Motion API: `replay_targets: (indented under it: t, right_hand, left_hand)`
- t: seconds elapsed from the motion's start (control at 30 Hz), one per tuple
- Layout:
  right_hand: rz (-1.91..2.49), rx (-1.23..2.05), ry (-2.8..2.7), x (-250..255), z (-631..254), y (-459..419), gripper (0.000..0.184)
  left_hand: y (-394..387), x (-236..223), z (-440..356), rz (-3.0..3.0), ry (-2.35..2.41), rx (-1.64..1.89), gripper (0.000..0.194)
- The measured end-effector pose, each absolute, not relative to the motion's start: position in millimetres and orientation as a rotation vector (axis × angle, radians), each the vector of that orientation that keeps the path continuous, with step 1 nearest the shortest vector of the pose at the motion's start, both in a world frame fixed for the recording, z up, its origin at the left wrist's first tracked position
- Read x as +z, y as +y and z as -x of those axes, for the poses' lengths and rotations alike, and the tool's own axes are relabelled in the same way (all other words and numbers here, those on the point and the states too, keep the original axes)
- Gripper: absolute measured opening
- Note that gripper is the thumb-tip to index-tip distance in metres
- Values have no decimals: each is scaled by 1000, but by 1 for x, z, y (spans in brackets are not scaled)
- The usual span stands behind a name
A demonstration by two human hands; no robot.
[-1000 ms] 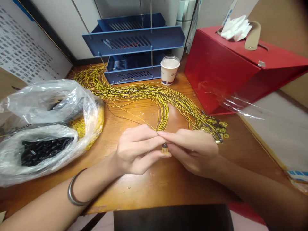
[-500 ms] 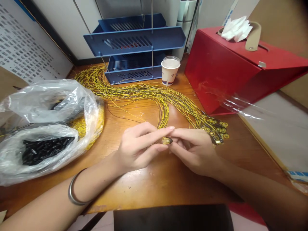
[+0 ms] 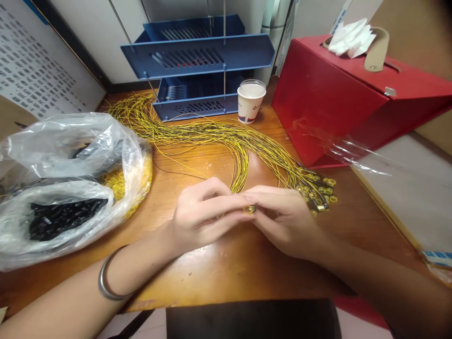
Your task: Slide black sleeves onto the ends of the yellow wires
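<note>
Fingertips pinch yellow cap above table

We see a warmly lit indoor scene, moderately bright, with soft light that seems to come from above. The wooden desk shows a mild sheen in front of our hands, and the clear plastic bags on our left carry white glare patches. Soft shadows sit under our left hand and right hand, which look slightly blurred. The wide lens bends straight lines near the edges: the red box and blue paper trays lean outward. Our forearms at the bottom corners are dim and soft.
</note>
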State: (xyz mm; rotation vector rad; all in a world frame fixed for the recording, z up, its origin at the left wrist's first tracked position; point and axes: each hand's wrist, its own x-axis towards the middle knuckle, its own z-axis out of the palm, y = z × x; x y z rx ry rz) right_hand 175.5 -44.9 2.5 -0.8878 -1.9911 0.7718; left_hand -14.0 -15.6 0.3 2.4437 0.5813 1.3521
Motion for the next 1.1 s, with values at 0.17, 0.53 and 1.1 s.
replay_targets:
  t: [0.17,0.53,1.1]
  right_hand:
    - [849,724,-2037,1,-175,-44,20]
    - [1122,487,-1832,12,-183,-42,9]
    - [1056,271,-1998,5,-195,-28,24]
  left_hand:
    - [-15,-1,14,-2464,602,1337,18]
    - [-15,-6,11,-2295,652,1382,47]
    - [3,-13,11,-1749,1053,999,50]
